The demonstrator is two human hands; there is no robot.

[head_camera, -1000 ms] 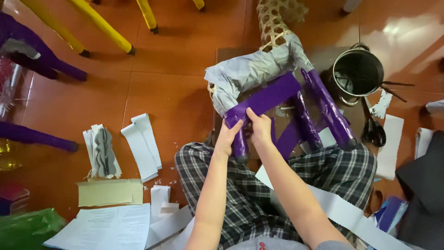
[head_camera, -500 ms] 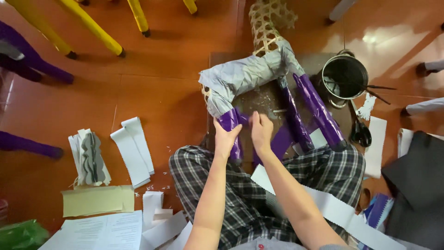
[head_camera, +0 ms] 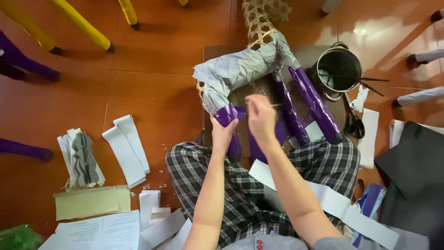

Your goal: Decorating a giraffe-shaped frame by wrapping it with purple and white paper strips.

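Observation:
A woven bamboo frame (head_camera: 261, 18) shaped like an animal lies on its side on a board in front of my lap. Grey paper covers its body (head_camera: 240, 69) and purple paper covers its legs (head_camera: 314, 104). My left hand (head_camera: 223, 134) grips the nearest purple-wrapped leg (head_camera: 227, 115) where the purple meets the grey. My right hand (head_camera: 261, 118) hovers just right of it, above the frame and blurred by motion. A thin pale streak shows at its fingertips, and I cannot tell what it is.
A metal pot (head_camera: 340, 69) with sticks across its rim stands at the right, black scissors (head_camera: 354, 122) below it. White paper strips (head_camera: 127, 148) and printed sheets (head_camera: 99, 231) lie at the left. A long white strip (head_camera: 333, 203) crosses my right knee. Yellow chair legs (head_camera: 78, 23) and purple ones (head_camera: 23, 150) surround the spot.
My right hand has lifted off the purple leg and moved right, above the frame. My left hand stays on that leg. The view has shifted slightly.

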